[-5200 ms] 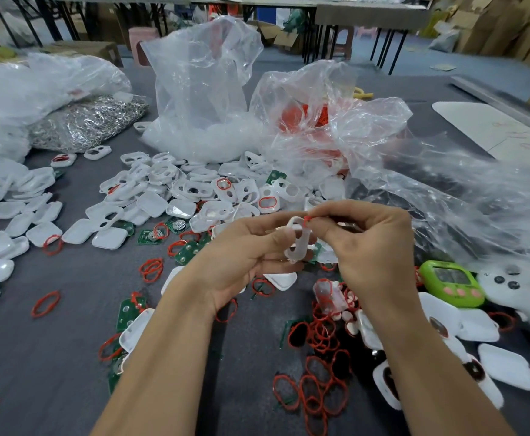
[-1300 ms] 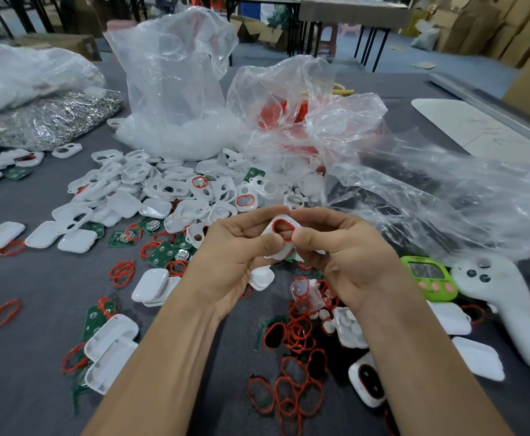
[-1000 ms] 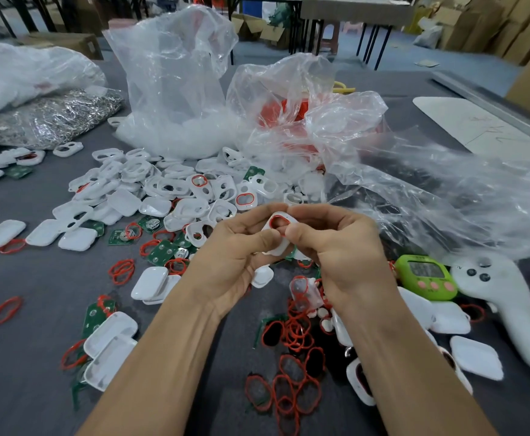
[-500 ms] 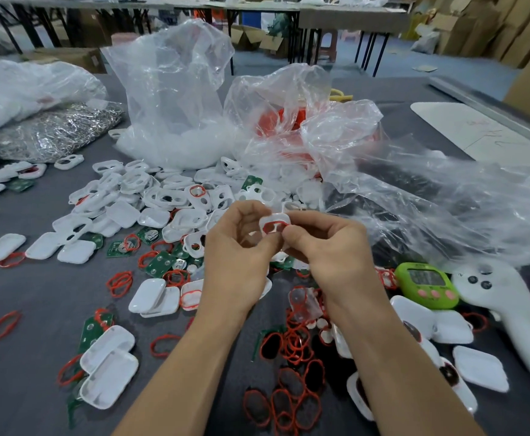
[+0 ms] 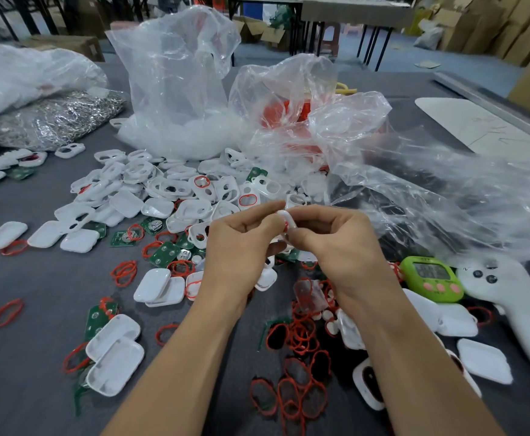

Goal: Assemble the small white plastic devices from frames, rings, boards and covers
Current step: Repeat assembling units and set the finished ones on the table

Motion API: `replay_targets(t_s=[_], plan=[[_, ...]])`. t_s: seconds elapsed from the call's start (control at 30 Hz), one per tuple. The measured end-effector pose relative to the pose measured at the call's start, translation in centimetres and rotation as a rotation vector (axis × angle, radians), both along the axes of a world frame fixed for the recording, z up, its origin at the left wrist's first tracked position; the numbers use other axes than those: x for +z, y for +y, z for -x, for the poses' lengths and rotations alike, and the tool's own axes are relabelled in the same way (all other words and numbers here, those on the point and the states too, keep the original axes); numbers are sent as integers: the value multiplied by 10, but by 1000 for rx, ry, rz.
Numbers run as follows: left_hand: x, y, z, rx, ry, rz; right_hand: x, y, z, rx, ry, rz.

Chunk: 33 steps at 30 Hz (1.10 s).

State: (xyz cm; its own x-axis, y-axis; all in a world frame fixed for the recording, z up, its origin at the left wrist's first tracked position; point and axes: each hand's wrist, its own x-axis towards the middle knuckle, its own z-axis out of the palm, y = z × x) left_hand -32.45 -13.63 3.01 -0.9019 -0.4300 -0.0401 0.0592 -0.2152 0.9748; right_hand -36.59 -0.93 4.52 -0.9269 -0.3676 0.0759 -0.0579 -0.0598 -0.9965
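White frame (image 5: 289, 218), small and rounded, is held up over the middle of the grey table (image 5: 37, 309), pinched between both hands. A sliver of red ring (image 5: 286, 227) shows at its near edge, against the plastic. The fingers hide most of it, so how far it is seated cannot be told. The left hand (image 5: 241, 247) grips the frame from the left, its fingers curled in onto it and its back turned to the camera. The right hand (image 5: 336, 243) pinches it from the right, its fingers bent round the frame too. The fingertips of the two hands meet, or nearly meet, around it.

Just beyond the hands lies a spread of loose frames (image 5: 175, 188), a few with red rings set in them. Green boards (image 5: 166, 253) lie left of the left hand, mixed with stray rings. White covers (image 5: 159, 286) lie to the near left, two of them touching, and another pair of covers (image 5: 114, 354) lies nearer still. A heap of rings (image 5: 301, 341) sits on the table between the forearms.

To the right lie a green timer (image 5: 430, 276) and, just beside it, a white controller (image 5: 509, 309). On the far side, a clear plastic bag (image 5: 175, 73) stands slumped. Right of it is a second bag (image 5: 288, 108) with red contents, and crumpled plastic sheeting (image 5: 446, 199) spreads out to the right. At the far left lies a bag of silvery metal pieces (image 5: 59, 118).
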Motion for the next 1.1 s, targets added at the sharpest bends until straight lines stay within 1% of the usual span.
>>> replay_targets(t_s=[0.1,0.23,0.3,0.57,0.7,0.8,0.9,0.97,1.1], plan=[[-2,1,0,-12,11,82,-2,0,1,-23,-8,20],[0,3,-1,57,37,92,-2,-2,1,7,15,-3],[0,4,-2,75,33,117,-3,-3,0,-13,26,-28],[-5,4,0,87,-1,143,-8,-11,-9,-236,150,-228],[-5,-1,1,-17,16,85,-6,-8,-4,-239,89,-196],[-5,-8,0,-75,23,75,-5,-5,-3,-211,71,-183],[-4,-14,-2,-90,25,77,-3,-4,-4,-155,77,-171],[-3,-17,-2,-82,23,113,-1,-4,-4,-118,81,-158],[-2,-20,-3,-46,27,146,3,-3,-3,-72,-25,-67]])
